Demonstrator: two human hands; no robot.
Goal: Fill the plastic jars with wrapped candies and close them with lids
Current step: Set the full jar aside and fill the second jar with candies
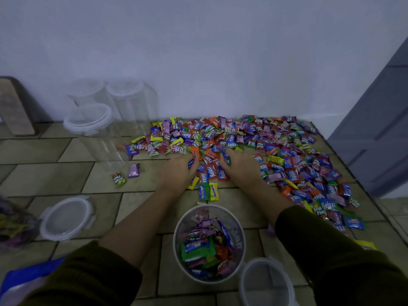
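Observation:
A wide pile of wrapped candies [254, 142] covers the tiled floor ahead and to the right. My left hand [178, 167] and my right hand [239, 164] lie side by side at the pile's near edge, fingers curled into the candies and cupping a heap between them. An open plastic jar [183, 219] stands just in front of me, partly filled with candies. A loose lid [66, 218] lies on the floor to the left.
Three lidded clear jars [95, 122] stand at the back left by the wall. Another open container [267, 281] sits at the bottom right. A filled jar [13, 224] shows at the left edge, a blue bag [24, 277] at the bottom left. A grey door [379, 120] is on the right.

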